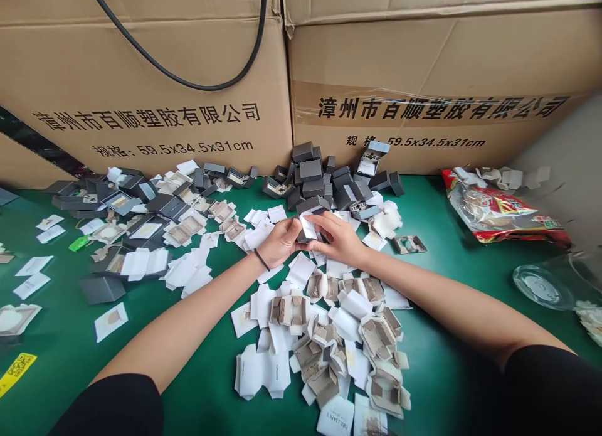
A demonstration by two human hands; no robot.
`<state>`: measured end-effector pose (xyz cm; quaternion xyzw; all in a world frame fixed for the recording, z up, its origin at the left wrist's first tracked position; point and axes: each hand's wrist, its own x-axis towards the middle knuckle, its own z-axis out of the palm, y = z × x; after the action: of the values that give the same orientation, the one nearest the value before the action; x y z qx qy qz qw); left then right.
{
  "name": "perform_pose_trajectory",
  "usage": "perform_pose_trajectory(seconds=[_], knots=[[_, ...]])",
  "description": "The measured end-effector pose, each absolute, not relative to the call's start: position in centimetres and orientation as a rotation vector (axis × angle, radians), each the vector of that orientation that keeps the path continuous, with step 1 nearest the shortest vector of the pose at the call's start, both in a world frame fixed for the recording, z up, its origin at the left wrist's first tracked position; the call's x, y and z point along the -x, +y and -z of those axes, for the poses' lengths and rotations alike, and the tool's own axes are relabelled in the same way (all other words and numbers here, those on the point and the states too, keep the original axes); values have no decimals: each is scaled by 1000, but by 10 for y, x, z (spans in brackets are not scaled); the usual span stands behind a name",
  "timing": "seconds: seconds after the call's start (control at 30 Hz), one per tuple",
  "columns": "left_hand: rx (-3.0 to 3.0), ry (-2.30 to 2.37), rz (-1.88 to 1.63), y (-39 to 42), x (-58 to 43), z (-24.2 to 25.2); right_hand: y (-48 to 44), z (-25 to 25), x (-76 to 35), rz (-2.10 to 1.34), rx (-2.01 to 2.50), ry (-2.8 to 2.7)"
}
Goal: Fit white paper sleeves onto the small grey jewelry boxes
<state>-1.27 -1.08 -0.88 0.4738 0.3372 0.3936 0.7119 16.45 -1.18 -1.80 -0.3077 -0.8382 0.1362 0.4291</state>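
The small box (308, 230) is in the middle of the scene, right between the two hands. It is dark on the side and white on the part that faces up. The left hand (278, 243) holds it from the left, with the thumb up against it. The right hand (345, 240) holds it from the right, with bent fingers on the white part. Both hands are close together, with only the box between them. There is a thin black band (259, 258) on the left wrist. Just past the hands, on the far side, is a heap of dark boxes (311, 170). More dark boxes lie in a messy pile to the left, mixed with white papers (185, 271). On the near side of the hands, lots of torn card pieces (289, 312) are spread over the green tabletop (197, 348). Far to the right is a shiny red bag (505, 210), and a clear dish (540, 287) sits nearer on that side. Two big brown cartons (160, 85) stand at the far edge, and a black cord (188, 83) hangs in front of the left one.
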Motion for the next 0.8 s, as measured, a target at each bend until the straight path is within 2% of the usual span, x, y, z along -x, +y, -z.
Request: perform_pose_trajectory(seconds=[0.3, 0.57, 0.8], knots=[[-1057, 773, -958, -11, 12, 14, -11, 20, -162, -621, 797, -2041], [-1006, 723, -966, -10, 13, 8, -14, 22, -163, -521, 978, -1927], [-1004, 709, -969, -9, 16, 11, -12, 21, -164, -892, 967, -1871]])
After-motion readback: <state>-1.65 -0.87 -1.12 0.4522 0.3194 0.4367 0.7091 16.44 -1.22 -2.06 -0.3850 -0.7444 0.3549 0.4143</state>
